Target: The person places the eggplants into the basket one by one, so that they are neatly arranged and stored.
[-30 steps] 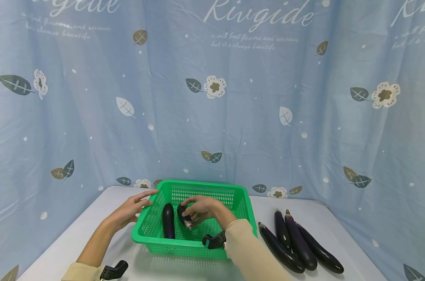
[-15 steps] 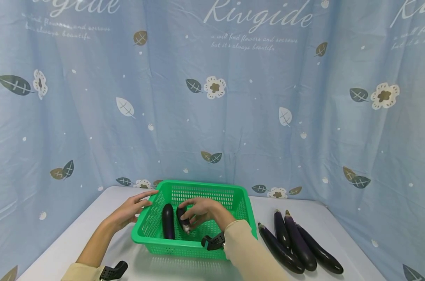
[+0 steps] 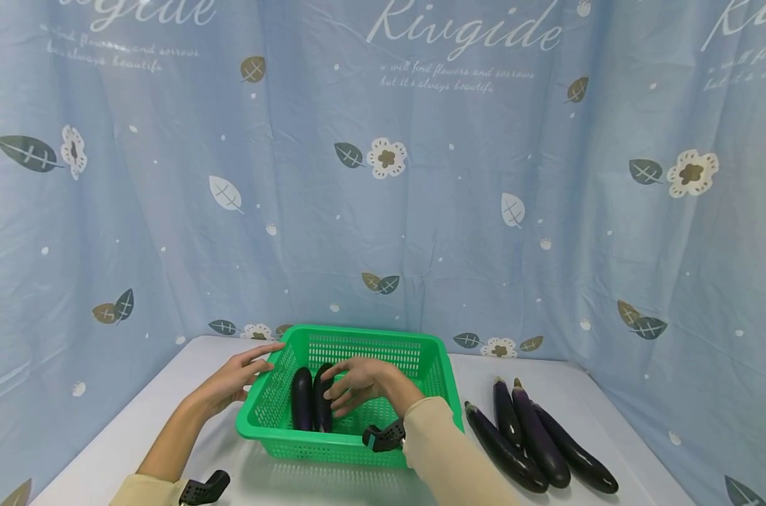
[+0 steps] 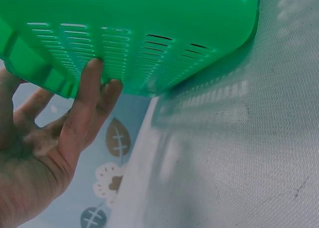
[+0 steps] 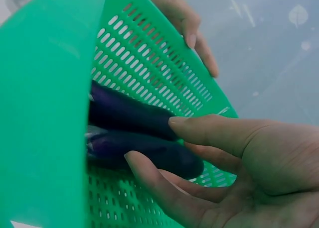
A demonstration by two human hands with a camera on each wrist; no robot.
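Inside the green plastic basket (image 3: 373,439), two dark purple eggplants lie side by side at the left: the left eggplant (image 3: 302,399) and the right eggplant (image 3: 321,404). My right hand (image 3: 362,383) is over the right eggplant with its fingers spread. In the right wrist view, the thumb and fingers stand apart around that eggplant (image 5: 149,151), and one fingertip is at or near the other eggplant (image 5: 132,111). My left hand (image 3: 234,379) rests against the basket's left side. Its straight fingers (image 4: 88,96) touch the slotted outer wall, and some fingertips lie on the rim.
To the right of the basket, several more eggplants (image 3: 537,439) lie in a group on the white table (image 3: 601,407). A blue patterned curtain (image 3: 452,232) hangs behind the table and along both sides.
The right eggplant, earlier tilted in my right hand, now lies flat alongside the left one. My right fingers have loosened and spread. The left hand stays at the basket's side.
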